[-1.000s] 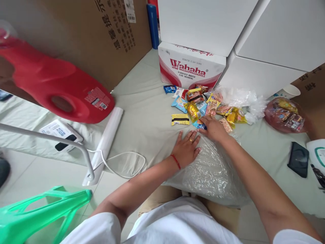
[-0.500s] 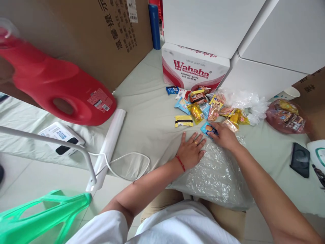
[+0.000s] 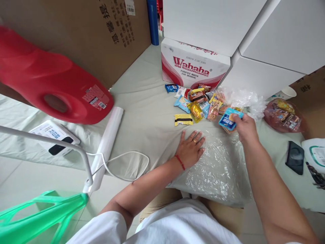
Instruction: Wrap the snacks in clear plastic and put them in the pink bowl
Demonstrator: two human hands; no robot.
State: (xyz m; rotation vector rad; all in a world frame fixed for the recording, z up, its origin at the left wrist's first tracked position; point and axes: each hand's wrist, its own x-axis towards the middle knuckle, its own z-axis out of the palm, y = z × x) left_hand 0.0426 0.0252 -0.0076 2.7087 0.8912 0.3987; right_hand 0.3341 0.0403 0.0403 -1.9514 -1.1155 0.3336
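Between the thumb and fingers of my right hand (image 3: 246, 127) is a blue snack packet (image 3: 228, 119), raised above the pile. My left hand (image 3: 190, 149) lies flat with its fingers spread, partly on the clear plastic bag (image 3: 213, 169) and partly on the pale green cloth (image 3: 142, 125). Beyond my hands, several small wrapped snacks are heaped together, among them a yellow packet with a black band (image 3: 183, 119), a gold-yellow packet (image 3: 196, 112) and a light blue packet (image 3: 181, 103). Part of the heap is hidden behind the held packet.
A Wahaha water carton (image 3: 195, 66) stands behind the snacks. Crumpled clear plastic (image 3: 246, 100) and a reddish bag of snacks (image 3: 283, 117) lie to the right, near a dark phone (image 3: 294, 157). At left are a big red jug (image 3: 56, 81), a white cable (image 3: 127, 152) and a green stool (image 3: 45, 213).
My right hand has picked the blue snack packet up off the cloth and carried it to the right. The left hand has stayed almost in place. The view has shifted slightly.
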